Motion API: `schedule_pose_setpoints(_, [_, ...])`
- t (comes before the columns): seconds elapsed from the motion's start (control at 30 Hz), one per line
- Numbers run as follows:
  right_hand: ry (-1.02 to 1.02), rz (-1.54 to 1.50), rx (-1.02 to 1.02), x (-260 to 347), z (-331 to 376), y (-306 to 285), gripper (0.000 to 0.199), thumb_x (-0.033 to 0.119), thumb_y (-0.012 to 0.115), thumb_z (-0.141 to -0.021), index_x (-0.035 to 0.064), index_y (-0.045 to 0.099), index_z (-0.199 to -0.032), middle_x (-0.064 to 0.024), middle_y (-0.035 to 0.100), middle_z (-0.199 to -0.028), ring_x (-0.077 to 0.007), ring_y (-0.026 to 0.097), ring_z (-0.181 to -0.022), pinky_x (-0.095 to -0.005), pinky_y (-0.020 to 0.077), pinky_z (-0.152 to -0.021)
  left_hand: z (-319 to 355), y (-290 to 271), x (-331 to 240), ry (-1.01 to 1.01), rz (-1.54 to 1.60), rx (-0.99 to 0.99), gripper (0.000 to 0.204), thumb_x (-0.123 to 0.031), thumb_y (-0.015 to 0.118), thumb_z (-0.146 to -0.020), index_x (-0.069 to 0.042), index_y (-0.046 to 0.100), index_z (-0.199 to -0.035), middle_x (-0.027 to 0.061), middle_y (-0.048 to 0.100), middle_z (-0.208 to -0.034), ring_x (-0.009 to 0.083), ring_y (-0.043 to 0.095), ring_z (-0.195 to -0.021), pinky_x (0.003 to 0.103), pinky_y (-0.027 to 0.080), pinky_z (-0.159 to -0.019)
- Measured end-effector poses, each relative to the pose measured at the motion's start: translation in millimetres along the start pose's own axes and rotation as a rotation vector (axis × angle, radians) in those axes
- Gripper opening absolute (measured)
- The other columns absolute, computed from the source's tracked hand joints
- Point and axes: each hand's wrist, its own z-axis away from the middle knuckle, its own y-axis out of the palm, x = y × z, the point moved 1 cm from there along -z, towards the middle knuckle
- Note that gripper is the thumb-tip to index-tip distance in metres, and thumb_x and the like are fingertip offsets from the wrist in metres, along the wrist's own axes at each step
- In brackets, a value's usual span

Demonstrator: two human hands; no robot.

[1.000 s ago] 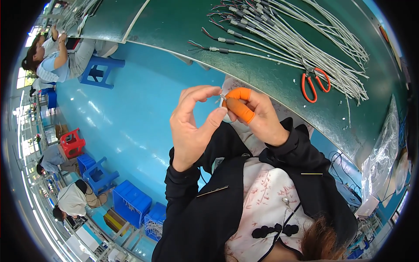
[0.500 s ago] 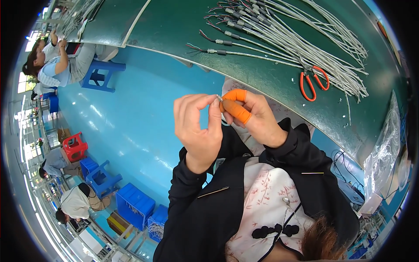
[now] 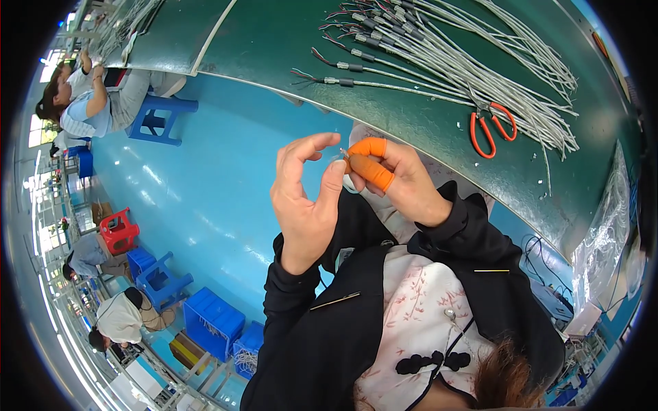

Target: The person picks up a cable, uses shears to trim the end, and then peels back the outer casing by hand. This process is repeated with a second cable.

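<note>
My right hand (image 3: 404, 179) wears orange finger cots (image 3: 371, 174) on thumb and forefinger. Those two fingers are pinched on what looks like a thin cable, whose small silvery, frayed tip (image 3: 345, 153) pokes out toward the left. Most of that cable is hidden behind the hand. Facing the tip, my left hand (image 3: 301, 195) has thumb and forefinger apart, with nothing seen between them. Both hands are held up over my lap, short of the bench edge. On the green bench lies a bundle of grey-white cables (image 3: 452, 72) with dark sleeves and bared wires at their left ends.
Red-handled cutters (image 3: 492, 130) rest against the cables on the green bench (image 3: 274, 51). Clear plastic bags (image 3: 600, 233) hang at the right end. Co-workers (image 3: 89, 103) sit at the left among blue stools (image 3: 161, 120), a red stool (image 3: 118, 231) and blue crates (image 3: 211, 320).
My left thumb and forefinger have parted from the cable tip, and the left hand has drawn slightly left. The right hand keeps its pinch in nearly the same place.
</note>
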Motion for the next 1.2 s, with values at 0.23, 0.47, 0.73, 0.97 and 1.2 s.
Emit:
schedule_pose_setpoints(0.23, [-0.011,-0.005,0.021,-3,-2,1,0.020,0.020,0.052,-0.095,0.0017,0.059,-0.101,-0.0008,0.057,-0.076,-0.0024,0.043,-0.060,-0.0166,0.0298,-0.052,1,-7,9,0.000,0.029,0.056,0.016,0.001,0.068,-0.077,-0.001,0.064,-0.092,0.0084,0.067,-0.092,0.0213,0.060,-0.088,0.031,0.046,-0.079])
schedule_pose_setpoints(0.47, [0.046,-0.093,-0.010,-5,-2,6,0.015,0.010,0.058,-0.091,0.0002,0.056,-0.103,-0.0019,0.058,-0.078,-0.0041,0.050,-0.067,-0.0170,0.0372,-0.057,5,-3,3,0.203,-0.259,-0.121,0.014,0.003,0.068,-0.076,-0.002,0.064,-0.089,0.0077,0.067,-0.086,0.0220,0.061,-0.080,0.030,0.046,-0.076])
schedule_pose_setpoints(0.73, [-0.251,0.368,-0.180,-9,3,11,0.017,-0.002,0.064,-0.083,-0.0012,0.056,-0.098,-0.0036,0.061,-0.076,-0.0058,0.054,-0.064,-0.0208,0.0431,-0.056,5,0,-3,0.486,-0.663,-0.225,0.014,0.001,0.071,-0.072,-0.004,0.064,-0.083,0.0050,0.066,-0.085,0.0220,0.060,-0.078,0.033,0.044,-0.071])
schedule_pose_setpoints(0.97, [-0.416,0.731,-0.274,-9,2,14,0.016,-0.001,0.067,-0.077,-0.0003,0.059,-0.091,-0.0077,0.061,-0.070,-0.0149,0.057,-0.054,-0.0252,0.0440,-0.050,2,-5,-4,0.679,-1.005,-0.108,0.015,-0.002,0.069,-0.071,-0.002,0.062,-0.084,0.0058,0.062,-0.084,0.0220,0.058,-0.077,0.033,0.043,-0.070])
schedule_pose_setpoints(1.2, [-0.586,0.957,-0.209,-17,-1,11,0.015,0.000,0.069,-0.074,0.0014,0.061,-0.087,-0.0133,0.062,-0.072,-0.0288,0.058,-0.055,-0.0328,0.0455,-0.049,-2,-15,-9,0.790,-1.222,0.309,0.011,0.001,0.063,-0.073,0.002,0.059,-0.083,0.0112,0.057,-0.082,0.0241,0.055,-0.076,0.033,0.043,-0.067])
